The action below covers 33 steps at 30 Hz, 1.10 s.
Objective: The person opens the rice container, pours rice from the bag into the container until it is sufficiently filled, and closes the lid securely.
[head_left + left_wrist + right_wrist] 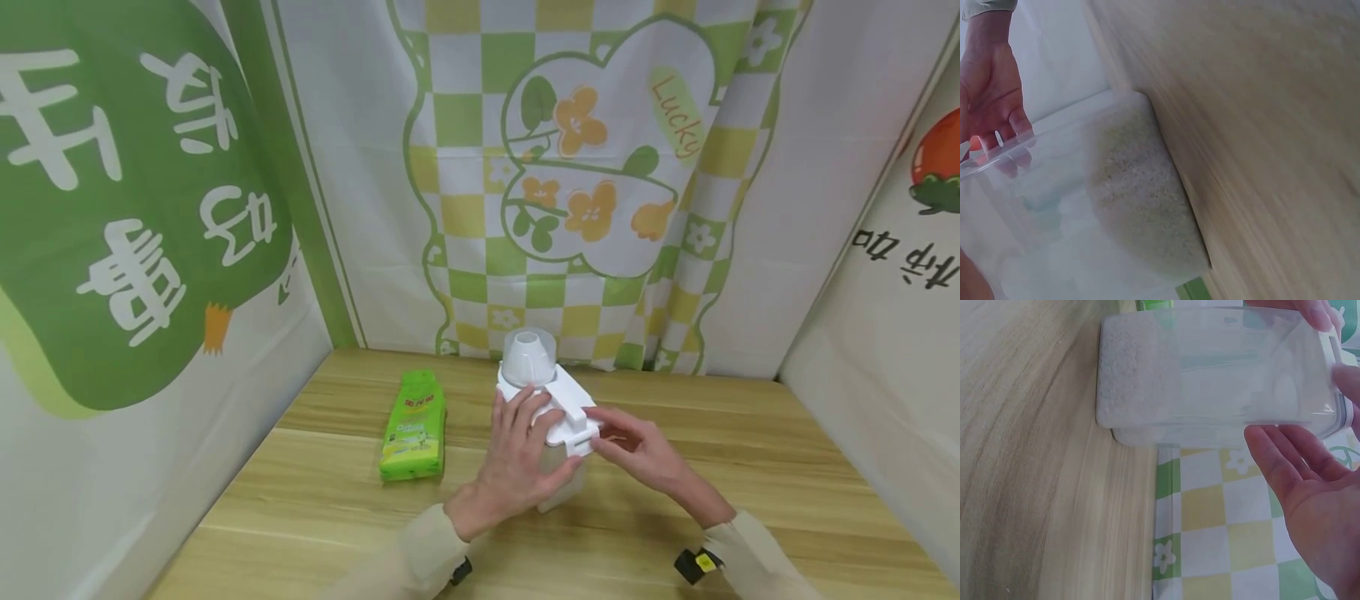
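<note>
A translucent rice container with a white lid stands upright on the table. Pale rice fills its lower part, as both wrist views show. On the back of the lid sits a clear cup, upside down. My left hand holds the lid from the left, fingers over its top and thumb at the front by the latch. Gripping the lid's right front corner, my right hand has its thumb beside the latch. In the right wrist view its fingers lie along the container's side.
A bright green packet lies on the wooden table, left of the container. Behind the table hangs a green-and-yellow checked curtain. Printed cloth walls close in the left and right sides.
</note>
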Tool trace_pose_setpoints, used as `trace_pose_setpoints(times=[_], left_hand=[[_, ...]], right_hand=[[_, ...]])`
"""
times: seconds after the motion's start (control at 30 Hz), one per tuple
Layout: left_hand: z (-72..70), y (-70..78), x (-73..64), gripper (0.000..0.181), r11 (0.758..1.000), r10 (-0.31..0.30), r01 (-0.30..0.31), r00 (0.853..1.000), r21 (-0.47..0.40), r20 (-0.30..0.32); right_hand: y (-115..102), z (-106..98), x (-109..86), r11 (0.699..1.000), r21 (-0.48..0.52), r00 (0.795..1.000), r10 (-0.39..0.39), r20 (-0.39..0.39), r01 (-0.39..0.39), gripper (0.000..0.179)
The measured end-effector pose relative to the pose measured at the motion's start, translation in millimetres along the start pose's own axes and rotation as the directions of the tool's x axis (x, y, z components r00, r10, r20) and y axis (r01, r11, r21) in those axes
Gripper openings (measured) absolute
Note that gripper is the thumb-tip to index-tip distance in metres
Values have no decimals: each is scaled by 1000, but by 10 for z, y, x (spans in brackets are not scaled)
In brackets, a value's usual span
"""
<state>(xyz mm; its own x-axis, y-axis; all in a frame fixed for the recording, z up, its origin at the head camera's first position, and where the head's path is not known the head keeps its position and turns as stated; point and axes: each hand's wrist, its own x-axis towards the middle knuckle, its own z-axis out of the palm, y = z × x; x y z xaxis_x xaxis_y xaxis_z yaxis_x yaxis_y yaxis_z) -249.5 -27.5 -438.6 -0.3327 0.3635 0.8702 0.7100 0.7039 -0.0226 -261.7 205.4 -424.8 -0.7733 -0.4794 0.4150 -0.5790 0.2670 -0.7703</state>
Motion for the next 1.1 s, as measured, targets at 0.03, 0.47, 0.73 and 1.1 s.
trace_pose_setpoints(times=[0.03,0.47,0.73,1.1], left_hand=[[-2,-4,-1,59,1000,4,-4,1000,0,-1],[-39,-45,1,58,995,67,-69,997,67,32],[-67,-60,27,55,992,95,-98,994,74,45],[-77,-69,48,51,989,120,-125,990,76,69]], right_hand=[[-1,0,1,1000,6,1000,-6,3,6,42],[-14,-10,14,999,-31,1000,-17,6,17,43],[-19,-34,27,998,-62,1000,-6,0,6,44],[-15,-38,39,997,-79,1000,-19,-12,18,42]])
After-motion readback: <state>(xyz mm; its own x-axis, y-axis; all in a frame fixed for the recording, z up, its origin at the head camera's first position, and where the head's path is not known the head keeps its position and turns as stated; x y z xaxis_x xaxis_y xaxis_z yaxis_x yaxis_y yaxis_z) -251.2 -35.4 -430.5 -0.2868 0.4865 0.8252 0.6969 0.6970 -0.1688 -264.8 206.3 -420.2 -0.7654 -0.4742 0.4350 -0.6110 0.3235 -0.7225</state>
